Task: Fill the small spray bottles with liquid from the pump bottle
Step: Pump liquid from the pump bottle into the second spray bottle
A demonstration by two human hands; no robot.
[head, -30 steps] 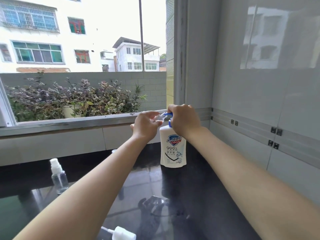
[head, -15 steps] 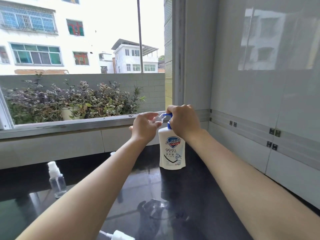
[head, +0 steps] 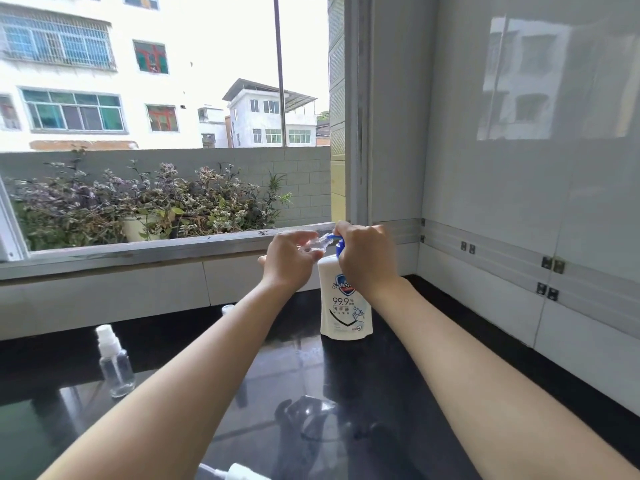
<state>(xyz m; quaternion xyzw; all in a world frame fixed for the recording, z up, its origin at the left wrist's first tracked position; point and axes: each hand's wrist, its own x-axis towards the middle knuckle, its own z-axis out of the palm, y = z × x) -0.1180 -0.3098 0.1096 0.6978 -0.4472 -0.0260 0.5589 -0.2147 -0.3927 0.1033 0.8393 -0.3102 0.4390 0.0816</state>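
Note:
A white pump bottle (head: 345, 306) with a blue pump head stands on the black counter (head: 433, 358) near the corner. My right hand (head: 363, 258) is closed over the pump head. My left hand (head: 289, 259) holds a small clear spray bottle (head: 317, 243) without its top, tilted with its mouth against the pump's spout. Another small clear spray bottle (head: 116, 363) with a white spray top stands upright at the left. A loose white spray top (head: 239, 472) lies at the bottom edge. A small white cap (head: 227, 309) peeks out behind my left forearm.
A tiled wall (head: 519, 168) runs along the right and a window sill (head: 138, 254) along the back, with potted plants outside. The glossy counter reflects my arms.
The hands and pump bottle keep their pose; the view has tilted up slightly, so everything sits a little lower in the frame.

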